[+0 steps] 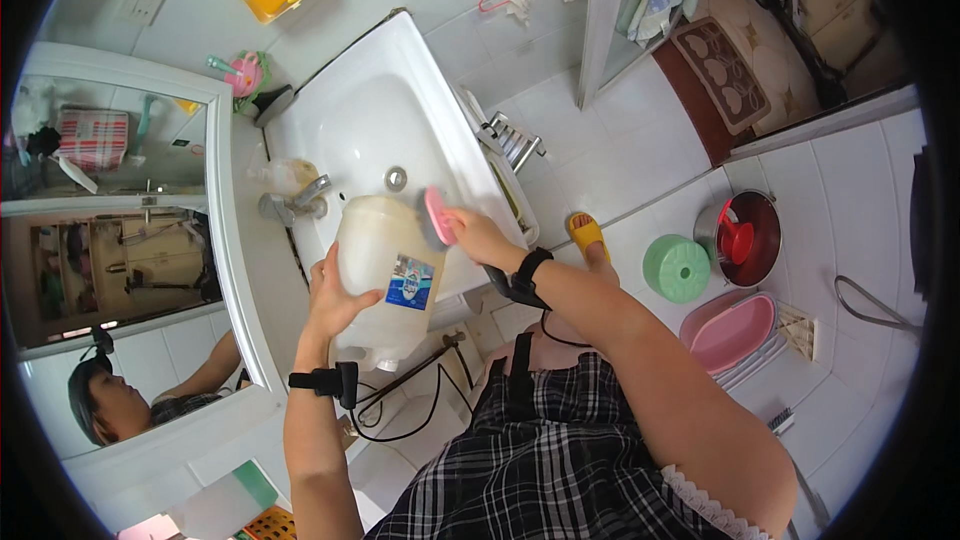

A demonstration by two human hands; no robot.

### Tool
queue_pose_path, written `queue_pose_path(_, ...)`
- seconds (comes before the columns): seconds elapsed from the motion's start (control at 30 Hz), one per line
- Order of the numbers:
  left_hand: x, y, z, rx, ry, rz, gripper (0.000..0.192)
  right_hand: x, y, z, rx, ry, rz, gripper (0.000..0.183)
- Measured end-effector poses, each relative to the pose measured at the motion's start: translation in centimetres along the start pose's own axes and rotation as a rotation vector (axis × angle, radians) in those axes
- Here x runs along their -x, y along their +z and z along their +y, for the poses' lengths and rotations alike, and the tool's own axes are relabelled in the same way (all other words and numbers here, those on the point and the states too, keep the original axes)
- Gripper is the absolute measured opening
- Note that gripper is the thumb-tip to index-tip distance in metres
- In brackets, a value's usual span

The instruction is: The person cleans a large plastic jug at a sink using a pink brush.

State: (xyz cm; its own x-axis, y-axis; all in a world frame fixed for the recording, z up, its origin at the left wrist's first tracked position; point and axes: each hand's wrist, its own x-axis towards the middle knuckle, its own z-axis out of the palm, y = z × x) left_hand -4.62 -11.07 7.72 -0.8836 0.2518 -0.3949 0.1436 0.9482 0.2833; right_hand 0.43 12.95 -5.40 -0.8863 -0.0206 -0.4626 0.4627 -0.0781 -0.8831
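Observation:
A large translucent plastic jug [382, 240] with a blue label lies over the near part of the white sink [367, 112], its neck pointing towards my body. My left hand [337, 296] grips the jug's left side, thumb on top and fingers spread around it. In my right hand [480, 236] is a pink-backed scrub brush [436, 216], its bristles against or close beside the jug's right side; contact is hard to tell. The metal faucet [296, 199] stands left of the jug, and the round drain [395, 178] shows just beyond it.
A framed mirror [247, 240] is at the left. On the right floor are a green stool [676, 268], a metal bucket [765, 240] with a red dipper [737, 240], and a pink basin [731, 330]. A metal rack [514, 139] projects beside the sink. Cables hang near my left wrist.

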Motion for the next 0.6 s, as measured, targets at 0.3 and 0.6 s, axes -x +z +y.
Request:
queue_pose_path(0.3, 0.7, -0.7, 0.1, 0.088, -0.047, -0.024, 0.105, 1.3, 2.6, -0.1, -0.163, -0.145, 0.04, 0.033)
queue_pose_path(0.6, -0.1, -1.5, -0.7, 0.119, -0.081, -0.064, 0.103, 1.7, 3.9, 0.1, -0.205, -0.081, 0.017, 0.034)
